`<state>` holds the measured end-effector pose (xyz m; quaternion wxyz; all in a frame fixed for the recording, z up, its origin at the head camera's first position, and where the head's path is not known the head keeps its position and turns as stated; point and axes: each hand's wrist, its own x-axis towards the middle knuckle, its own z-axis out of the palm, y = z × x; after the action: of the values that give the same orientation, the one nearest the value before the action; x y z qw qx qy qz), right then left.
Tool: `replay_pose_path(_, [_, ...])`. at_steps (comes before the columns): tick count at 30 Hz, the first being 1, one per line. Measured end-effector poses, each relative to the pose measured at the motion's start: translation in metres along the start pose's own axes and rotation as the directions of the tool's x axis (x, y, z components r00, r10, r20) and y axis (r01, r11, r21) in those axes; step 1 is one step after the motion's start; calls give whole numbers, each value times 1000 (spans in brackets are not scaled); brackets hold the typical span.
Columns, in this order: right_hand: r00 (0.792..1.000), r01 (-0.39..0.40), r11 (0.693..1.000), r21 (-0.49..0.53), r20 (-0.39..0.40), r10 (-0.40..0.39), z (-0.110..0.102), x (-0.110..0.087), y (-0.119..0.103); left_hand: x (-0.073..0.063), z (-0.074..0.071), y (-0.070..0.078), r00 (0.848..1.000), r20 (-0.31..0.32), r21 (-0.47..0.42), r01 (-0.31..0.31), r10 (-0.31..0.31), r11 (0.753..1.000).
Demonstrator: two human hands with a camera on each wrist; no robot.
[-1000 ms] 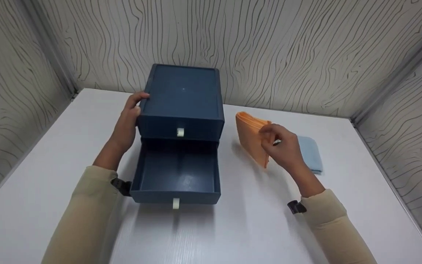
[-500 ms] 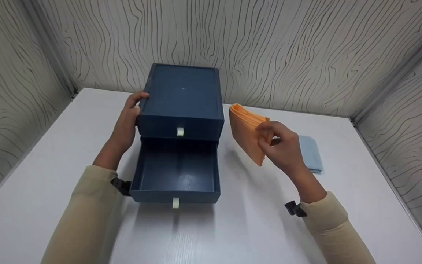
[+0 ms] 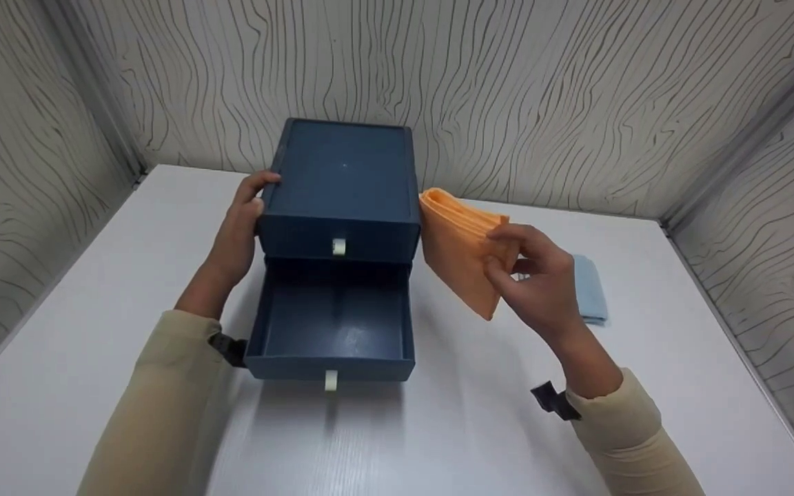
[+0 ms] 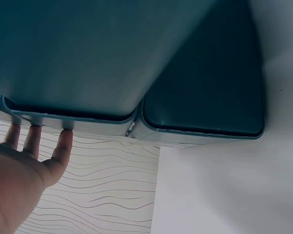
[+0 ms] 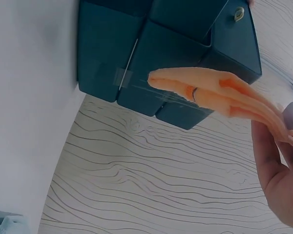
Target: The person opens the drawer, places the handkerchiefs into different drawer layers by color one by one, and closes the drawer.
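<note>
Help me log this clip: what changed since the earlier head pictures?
The orange cloth has shifted left, its far end nearer the drawer unit, pinched as before by the right hand. Unchanged: left hand against the unit, lower drawer open, light blue cloth on the table.

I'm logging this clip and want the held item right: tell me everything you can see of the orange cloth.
The orange cloth looks like soft fabric, folded into a flat, layered pad with its fold edges showing along the top. The right hand pinches its near end between thumb and fingers, holding it off the table, tilted, to the right of the dark blue drawer unit. Whether its far end touches the unit, I can't tell.
</note>
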<state>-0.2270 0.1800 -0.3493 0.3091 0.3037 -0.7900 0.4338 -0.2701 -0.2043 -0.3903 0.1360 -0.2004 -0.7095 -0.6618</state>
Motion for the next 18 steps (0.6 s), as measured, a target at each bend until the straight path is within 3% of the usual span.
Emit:
replay_pose_path(10, [999, 13, 997, 80, -31, -11, -7, -1, -23, -1, 1, 0, 1000, 2, -17, -9, 9, 1000])
replay_pose_path(18, [991, 85, 986, 147, -114, -68, -7, 0, -41, -1, 1, 1, 1000, -5, -31, -3, 3, 1000])
